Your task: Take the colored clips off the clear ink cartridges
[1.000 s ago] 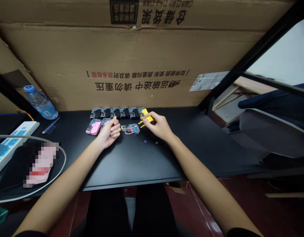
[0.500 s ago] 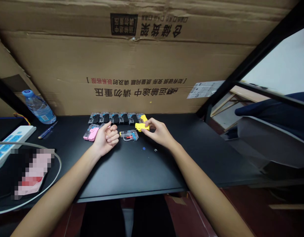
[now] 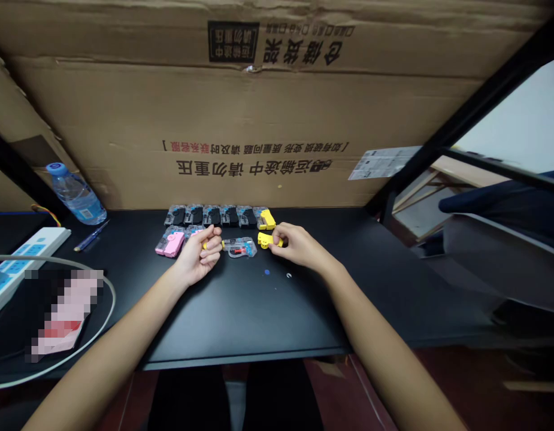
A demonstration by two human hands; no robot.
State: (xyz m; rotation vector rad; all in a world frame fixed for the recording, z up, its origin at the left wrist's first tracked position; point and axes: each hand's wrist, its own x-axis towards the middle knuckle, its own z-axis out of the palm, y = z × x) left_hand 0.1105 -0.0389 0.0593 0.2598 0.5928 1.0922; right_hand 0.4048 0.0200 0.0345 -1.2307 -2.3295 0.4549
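Note:
My right hand (image 3: 297, 246) pinches a small yellow plastic piece (image 3: 268, 240) at its fingertips, just above the black tabletop (image 3: 259, 317). My left hand (image 3: 198, 256) curls inward with a tiny yellow part (image 3: 205, 245) showing at its fingers, beside a pink toy in clear plastic (image 3: 170, 244). Between my hands lies a clear plastic toy gun (image 3: 239, 246) with a red detail. Behind them runs a row of several black toys in clear casings (image 3: 212, 215), ending in a yellow piece (image 3: 268, 219). A small blue disc (image 3: 266, 272) and a white ring (image 3: 288, 275) lie nearer me.
A water bottle (image 3: 76, 194), a blue screwdriver (image 3: 91, 235) and a white power strip (image 3: 29, 254) lie at the left, with a pixelated object (image 3: 63, 314) inside a cable loop (image 3: 110, 299). Cardboard stands behind the table. A dark chair (image 3: 496, 233) stands at right.
The yellow item has gone from one held piece to two: one now lies at the row's end, and a smaller one sits in my right fingertips, lower down. The view tilted slightly.

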